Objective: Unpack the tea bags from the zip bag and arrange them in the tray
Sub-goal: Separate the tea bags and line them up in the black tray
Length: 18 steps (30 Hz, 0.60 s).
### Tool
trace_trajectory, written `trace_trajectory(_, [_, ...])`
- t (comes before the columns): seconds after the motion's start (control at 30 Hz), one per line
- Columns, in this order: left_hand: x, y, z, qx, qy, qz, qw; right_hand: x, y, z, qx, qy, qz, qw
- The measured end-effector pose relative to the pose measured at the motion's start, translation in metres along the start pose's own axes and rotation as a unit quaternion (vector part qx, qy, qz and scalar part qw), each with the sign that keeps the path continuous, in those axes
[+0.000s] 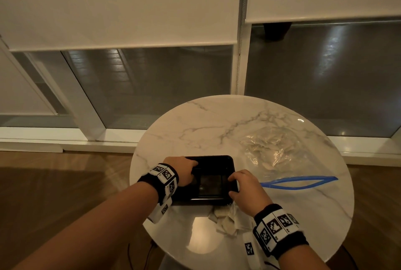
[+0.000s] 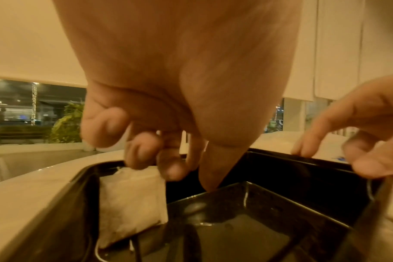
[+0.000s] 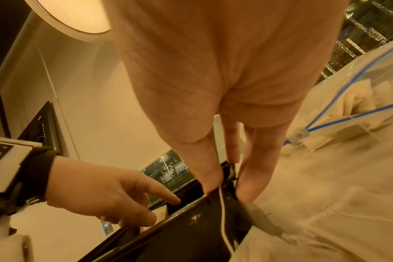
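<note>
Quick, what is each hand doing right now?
Left hand: pinching a pale paper tea bag.
Right hand: gripping the black plastic tray's rim.

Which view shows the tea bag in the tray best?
Left wrist: the tea bag stands against the tray wall under the left hand fingertips. Right wrist shows only a sliver of it; in the head view the left hand hides it.

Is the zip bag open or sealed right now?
Open. The zip bag's blue zip strips bow apart in the head view, and tea bags remain inside.
</note>
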<state>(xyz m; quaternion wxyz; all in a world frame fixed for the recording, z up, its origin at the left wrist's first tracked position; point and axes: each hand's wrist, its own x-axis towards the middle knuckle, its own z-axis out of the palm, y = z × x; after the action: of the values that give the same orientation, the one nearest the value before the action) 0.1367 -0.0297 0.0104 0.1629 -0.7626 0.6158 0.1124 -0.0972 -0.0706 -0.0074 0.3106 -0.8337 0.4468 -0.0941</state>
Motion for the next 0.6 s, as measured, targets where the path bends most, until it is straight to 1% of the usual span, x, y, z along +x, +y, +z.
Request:
trace_trajectory(0.13, [0.005, 0.009, 0.013, 0.037, -0.019, -0.024, 0.999, 0.000, -0.001, 0.000, -0.001, 0.001, 0.001, 1.000])
trace_trajectory(0.37, [0.003, 0.003, 0.025, 0.014, -0.033, -0.061, 0.998, -0.001, 0.000, -0.001, -0.003, 0.002, 0.000, 1.000])
trace_trajectory(0.47, [0.000, 0.001, 0.027, 0.004, -0.021, -0.062, 0.998, -0.001, 0.000, -0.001, -0.002, 0.003, 0.001, 1.000])
trace_trajectory(0.6, [-0.010, 0.007, 0.018, -0.016, 0.021, -0.048, 0.998, -0.001, -0.001, -0.001, -0.004, 0.000, -0.009, 1.000])
